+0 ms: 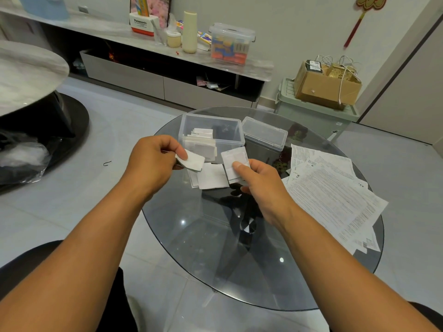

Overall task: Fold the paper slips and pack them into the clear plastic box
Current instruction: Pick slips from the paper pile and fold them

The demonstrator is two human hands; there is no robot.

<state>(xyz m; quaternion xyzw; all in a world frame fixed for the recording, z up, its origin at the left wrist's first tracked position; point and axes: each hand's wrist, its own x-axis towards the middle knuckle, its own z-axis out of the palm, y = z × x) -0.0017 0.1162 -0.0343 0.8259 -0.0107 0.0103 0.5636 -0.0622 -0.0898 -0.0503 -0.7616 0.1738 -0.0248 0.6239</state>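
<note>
Each hand pinches a folded slip — left hand (153,161), right hand (260,182) — just short of the clear box (211,134), which already holds several. Flat sheets (333,195) beside the right hand remain unfolded — roughly midway, I'd judge.

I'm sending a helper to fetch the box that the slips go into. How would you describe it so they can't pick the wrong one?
On the round glass table, two clear plastic boxes stand at the far edge. Take the left box: it is open and holds folded white slips, while its neighbour is lidded.
</note>
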